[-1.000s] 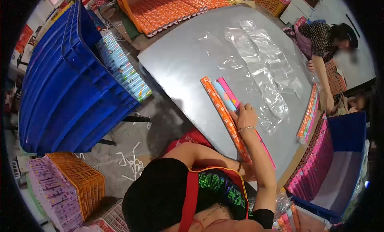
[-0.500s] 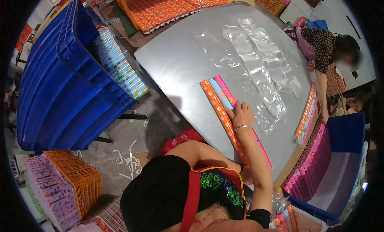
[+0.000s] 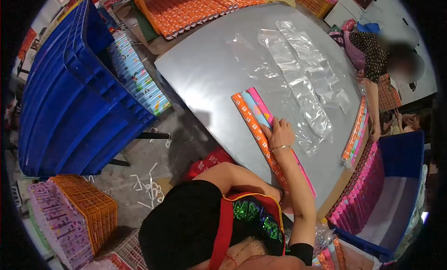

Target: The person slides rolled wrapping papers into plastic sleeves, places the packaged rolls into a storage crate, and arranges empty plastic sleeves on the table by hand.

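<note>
Three slim rolls of wrapping paper lie side by side on the grey table [image 3: 205, 70]: an orange roll [image 3: 247, 114], a light blue roll [image 3: 252, 104] and a pink roll [image 3: 259, 100]. My right hand [image 3: 281, 134], with a bracelet at the wrist, grips them from above near their middle, thumb over the blue roll. At their near ends is my left hand [image 3: 287, 204], mostly hidden behind my right forearm, so its fingers do not show. Clear plastic sleeves [image 3: 302, 79] lie flat just beyond the rolls.
Another bundle of rolls [image 3: 355, 132] lies at the table's right edge, near a co-worker's arm [image 3: 374, 107]. A blue crate [image 3: 402, 156] holds pink rolls on the right. An orange bin [image 3: 139, 4] with rolls stands behind; a large blue crate [image 3: 88, 102] is on the left.
My hands and the rolls have barely moved. The co-worker's head has shifted slightly, and the whole view has drifted a little.
</note>
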Motion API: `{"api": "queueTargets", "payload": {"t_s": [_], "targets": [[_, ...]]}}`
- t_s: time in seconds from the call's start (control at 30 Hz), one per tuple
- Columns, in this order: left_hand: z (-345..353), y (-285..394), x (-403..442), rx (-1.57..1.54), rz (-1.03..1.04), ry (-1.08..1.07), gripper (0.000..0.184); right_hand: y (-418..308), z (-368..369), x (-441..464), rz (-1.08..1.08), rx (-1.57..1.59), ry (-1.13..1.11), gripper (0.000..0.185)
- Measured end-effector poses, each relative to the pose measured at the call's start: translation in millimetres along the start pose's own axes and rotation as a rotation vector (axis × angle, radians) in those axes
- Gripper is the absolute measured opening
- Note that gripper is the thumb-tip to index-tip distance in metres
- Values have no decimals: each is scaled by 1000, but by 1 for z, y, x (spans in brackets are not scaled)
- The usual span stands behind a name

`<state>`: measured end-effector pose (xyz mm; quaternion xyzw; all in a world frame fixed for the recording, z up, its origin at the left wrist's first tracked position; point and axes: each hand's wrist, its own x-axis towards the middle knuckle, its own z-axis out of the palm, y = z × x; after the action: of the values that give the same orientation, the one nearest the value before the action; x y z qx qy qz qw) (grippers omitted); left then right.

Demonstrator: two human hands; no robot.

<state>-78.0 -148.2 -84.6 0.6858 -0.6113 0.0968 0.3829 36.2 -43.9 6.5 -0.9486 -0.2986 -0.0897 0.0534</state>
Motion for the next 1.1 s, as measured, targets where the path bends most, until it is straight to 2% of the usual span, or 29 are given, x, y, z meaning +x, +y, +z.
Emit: {"api": "queueTargets", "payload": {"t_s": [0.77,0.87,0.93,0.97,1.1], "targets": [[0,0,4,-24,15,-13,15,0,-2,1,14,7,0,51],[1,-1,5,-30,21,-18,15,0,-6,1,13,14,-67,59],[1,0,5,-36,19,-24,14,-9,-22,4,51,14,-196,73],[1,-1,4,-35,19,-27,14,-13,-26,5,86,19,-271,93],[-1,0,1,-46,24,-35,14,-21,-27,-1,73,-69,-283,106]]}}
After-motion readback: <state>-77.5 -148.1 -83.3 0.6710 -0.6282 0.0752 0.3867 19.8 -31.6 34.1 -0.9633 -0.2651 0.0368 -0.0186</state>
